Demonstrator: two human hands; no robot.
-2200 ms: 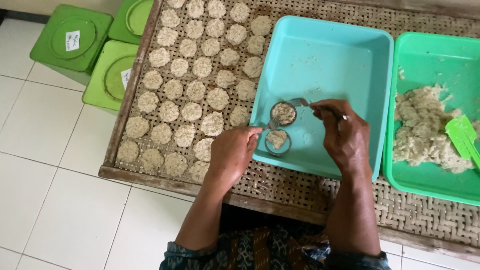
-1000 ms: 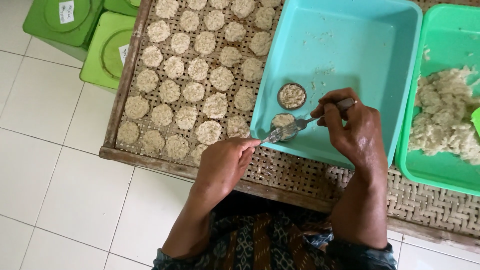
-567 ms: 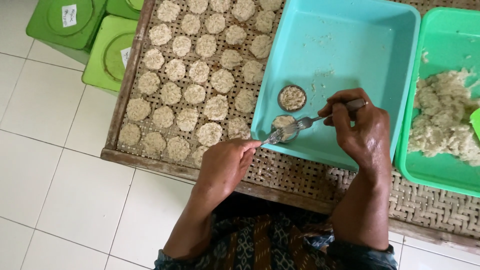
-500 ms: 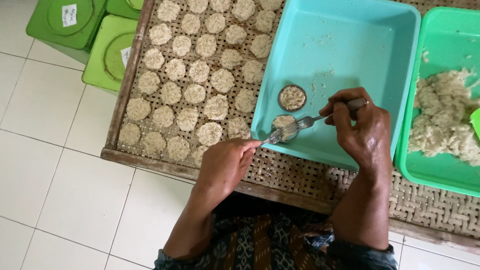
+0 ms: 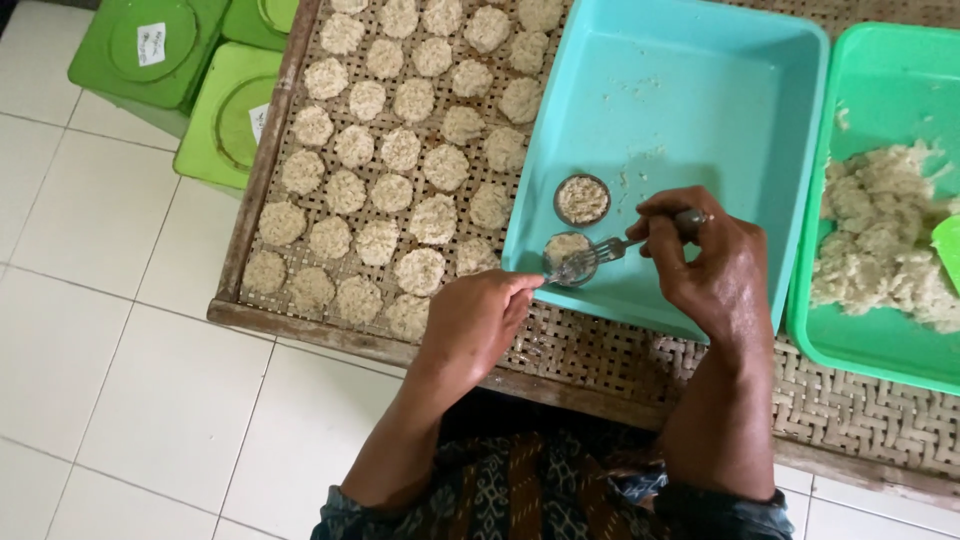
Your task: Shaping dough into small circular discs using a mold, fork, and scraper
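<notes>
Seen from above: pressing step in hand, w/ pale mash being packed into a small round mould. Right hand [image 5: 715,265], fingers closed around a fork [image 5: 610,248], w/ tines pushed down on the mash in the near ring [image 5: 568,256]. Ring sitting inside the teal tub [image 5: 700,90], at its near-left corner, close to the front wall. Left hand [image 5: 480,318] just outside that corner, loosely curled, fingertips touching or nearly touching the ring across the tub's rim (hard to tell if actually gripping; holding nothing else). Second ring [image 5: 582,198], already filled, a little further back in the tub from the first. Left of the tub, rows of flat round patties [image 5: 400,150] laid out on a woven tray [image 5: 262,160]. Right of the tub, a green tub [image 5: 850,340] w/ a heap of the same mash [image 5: 885,240]. Far left of the tub, beyond the tray edge, green lidded bins [image 5: 160,45] on a white tile floor.

Judged next: fork lifted off, patty released from the ring w/out breaking, then placed in a free spot on the tray; calls for a steady, gentle touch, since the mash looks crumbly.
</notes>
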